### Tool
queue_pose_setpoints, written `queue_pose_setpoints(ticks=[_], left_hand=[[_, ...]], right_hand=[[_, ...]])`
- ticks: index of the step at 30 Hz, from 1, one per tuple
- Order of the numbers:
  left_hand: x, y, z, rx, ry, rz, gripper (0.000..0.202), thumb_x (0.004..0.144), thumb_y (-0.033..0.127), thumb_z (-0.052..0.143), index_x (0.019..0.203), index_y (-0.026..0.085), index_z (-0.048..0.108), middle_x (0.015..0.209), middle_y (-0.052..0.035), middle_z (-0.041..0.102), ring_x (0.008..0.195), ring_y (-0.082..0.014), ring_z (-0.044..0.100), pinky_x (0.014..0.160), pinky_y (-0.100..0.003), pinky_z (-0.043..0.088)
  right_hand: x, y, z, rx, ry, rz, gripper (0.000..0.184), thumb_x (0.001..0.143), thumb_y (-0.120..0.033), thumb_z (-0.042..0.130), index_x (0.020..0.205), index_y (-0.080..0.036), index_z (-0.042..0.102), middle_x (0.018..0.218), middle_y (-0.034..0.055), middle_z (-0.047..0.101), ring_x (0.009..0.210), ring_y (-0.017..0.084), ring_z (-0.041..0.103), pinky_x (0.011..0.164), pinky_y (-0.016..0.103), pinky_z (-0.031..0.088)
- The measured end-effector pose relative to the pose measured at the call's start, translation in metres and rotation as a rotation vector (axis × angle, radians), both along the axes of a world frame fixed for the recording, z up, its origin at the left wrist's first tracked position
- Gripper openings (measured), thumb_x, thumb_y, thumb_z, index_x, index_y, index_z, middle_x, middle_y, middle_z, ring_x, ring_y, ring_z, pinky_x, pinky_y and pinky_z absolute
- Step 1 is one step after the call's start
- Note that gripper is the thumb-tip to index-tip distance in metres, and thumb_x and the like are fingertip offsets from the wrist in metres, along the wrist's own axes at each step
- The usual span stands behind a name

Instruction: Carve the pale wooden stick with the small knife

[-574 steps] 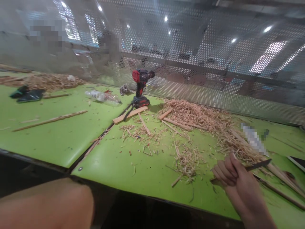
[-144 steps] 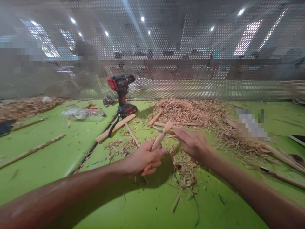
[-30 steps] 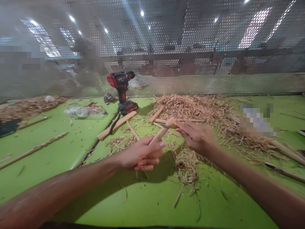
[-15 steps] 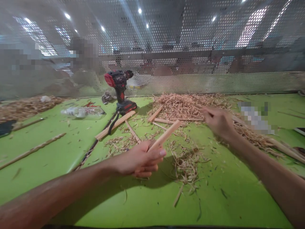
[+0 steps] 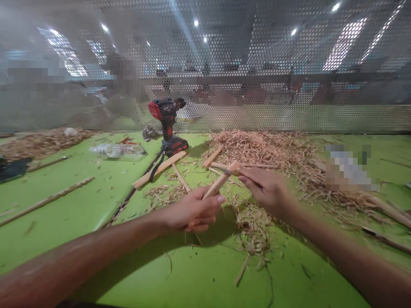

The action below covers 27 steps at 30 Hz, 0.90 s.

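Note:
My left hand (image 5: 202, 209) is closed round the lower part of a pale wooden stick (image 5: 220, 182), which slants up and to the right above the green table. My right hand (image 5: 268, 188) grips a small knife (image 5: 227, 171); its thin dark blade lies across the stick near the upper end. Most of the knife's handle is hidden in the fingers. Below the hands, a clump of thin wood shavings (image 5: 255, 226) lies on the table. Behind my right hand is a large heap of shavings (image 5: 260, 147).
A red and black cordless drill (image 5: 168, 124) stands upright near the perforated metal screen (image 5: 231, 85). By it lie a flat wooden strip (image 5: 160, 169) and a clear plastic bottle (image 5: 118, 150). A carved stick (image 5: 48, 201) lies at left, a thicker stick (image 5: 391, 211) at right.
My right hand has come left and toward me from beside the shavings heap, bringing the knife blade onto the stick. My left hand keeps its hold with little movement.

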<state>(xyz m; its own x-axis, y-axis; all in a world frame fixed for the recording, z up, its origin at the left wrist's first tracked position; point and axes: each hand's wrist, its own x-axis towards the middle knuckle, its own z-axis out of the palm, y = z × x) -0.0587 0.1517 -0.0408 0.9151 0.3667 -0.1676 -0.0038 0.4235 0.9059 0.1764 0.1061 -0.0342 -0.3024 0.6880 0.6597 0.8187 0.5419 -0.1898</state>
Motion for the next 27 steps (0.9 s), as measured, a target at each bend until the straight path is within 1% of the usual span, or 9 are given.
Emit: queue_pose_setpoints(ticks=[4, 9, 14, 17, 19, 22, 23, 25, 27], left_hand=[[-0.001, -0.001, 0.0, -0.032, -0.032, -0.02, 0.028, 0.097, 0.036, 0.057, 0.08, 0.023, 0.038, 0.048, 0.0139, 0.031, 0.032, -0.0024, 0.019, 0.028, -0.011, 0.022], [-0.003, -0.001, -0.004, -0.028, -0.022, -0.013, 0.022, 0.098, 0.033, 0.055, 0.085, 0.023, 0.041, 0.05, 0.0137, 0.032, 0.033, -0.0025, 0.02, 0.029, -0.011, 0.024], [-0.003, 0.003, -0.006, -0.059, 0.017, -0.009, 0.018, 0.097, 0.033, 0.056, 0.09, 0.024, 0.043, 0.05, 0.0138, 0.031, 0.033, -0.0023, 0.016, 0.029, -0.01, 0.022], [-0.005, 0.006, -0.007, -0.079, 0.039, 0.0, 0.019, 0.096, 0.033, 0.058, 0.091, 0.024, 0.043, 0.051, 0.0141, 0.031, 0.033, -0.0021, 0.016, 0.028, -0.01, 0.021], [-0.007, 0.008, -0.007, -0.045, 0.048, -0.044, 0.02, 0.095, 0.033, 0.059, 0.088, 0.023, 0.044, 0.05, 0.0137, 0.033, 0.033, -0.0022, 0.02, 0.029, -0.011, 0.024], [-0.01, 0.008, -0.006, 0.03, 0.026, -0.182, 0.023, 0.095, 0.034, 0.06, 0.083, 0.022, 0.045, 0.049, 0.0123, 0.037, 0.032, -0.003, 0.029, 0.03, -0.012, 0.031], [-0.011, 0.008, -0.005, 0.034, 0.015, -0.198, 0.023, 0.095, 0.034, 0.06, 0.083, 0.022, 0.045, 0.048, 0.0123, 0.037, 0.032, -0.003, 0.03, 0.03, -0.012, 0.031], [-0.01, 0.009, -0.005, 0.003, -0.002, -0.158, 0.022, 0.095, 0.033, 0.059, 0.084, 0.022, 0.044, 0.047, 0.013, 0.035, 0.032, -0.0026, 0.026, 0.03, -0.011, 0.029], [-0.008, 0.01, -0.005, -0.049, -0.019, -0.119, 0.021, 0.096, 0.031, 0.059, 0.085, 0.022, 0.044, 0.047, 0.0138, 0.032, 0.031, -0.0025, 0.021, 0.028, -0.011, 0.025]], right_hand=[[0.003, 0.001, -0.004, 0.07, -0.071, -0.054, 0.026, 0.1, -0.025, 0.051, 0.114, -0.022, 0.073, 0.094, 0.0064, 0.077, 0.077, 0.02, 0.072, 0.055, 0.032, 0.058], [0.011, 0.003, -0.007, 0.106, -0.113, -0.1, 0.027, 0.099, -0.024, 0.053, 0.117, -0.022, 0.073, 0.102, 0.0077, 0.077, 0.082, 0.021, 0.074, 0.055, 0.032, 0.059], [0.013, 0.004, -0.008, 0.092, -0.178, -0.16, 0.029, 0.1, -0.027, 0.051, 0.118, -0.021, 0.073, 0.102, 0.0076, 0.077, 0.075, 0.021, 0.073, 0.049, 0.032, 0.054], [0.022, 0.008, -0.011, 0.025, -0.174, -0.183, 0.033, 0.101, -0.032, 0.047, 0.118, -0.022, 0.073, 0.103, 0.0077, 0.077, 0.066, 0.019, 0.07, 0.042, 0.032, 0.048], [0.039, 0.014, -0.014, -0.054, -0.107, -0.225, 0.037, 0.102, -0.037, 0.042, 0.114, -0.024, 0.075, 0.095, 0.0067, 0.077, 0.055, 0.017, 0.064, 0.038, 0.031, 0.042], [0.074, 0.025, -0.014, -0.128, 0.088, -0.346, 0.043, 0.101, -0.045, 0.041, 0.103, -0.025, 0.078, 0.078, 0.006, 0.075, 0.038, 0.014, 0.049, 0.033, 0.032, 0.035], [0.084, 0.028, -0.012, -0.099, 0.159, -0.386, 0.041, 0.1, -0.048, 0.044, 0.101, -0.025, 0.079, 0.077, 0.0067, 0.075, 0.039, 0.015, 0.05, 0.035, 0.032, 0.037], [0.092, 0.031, -0.006, -0.021, 0.276, -0.414, 0.038, 0.096, -0.051, 0.052, 0.098, -0.024, 0.079, 0.076, 0.0076, 0.074, 0.048, 0.019, 0.058, 0.043, 0.034, 0.045], [0.084, 0.029, 0.001, 0.013, 0.335, -0.355, 0.035, 0.094, -0.05, 0.055, 0.098, -0.024, 0.078, 0.079, 0.0084, 0.075, 0.061, 0.022, 0.065, 0.052, 0.036, 0.051]])
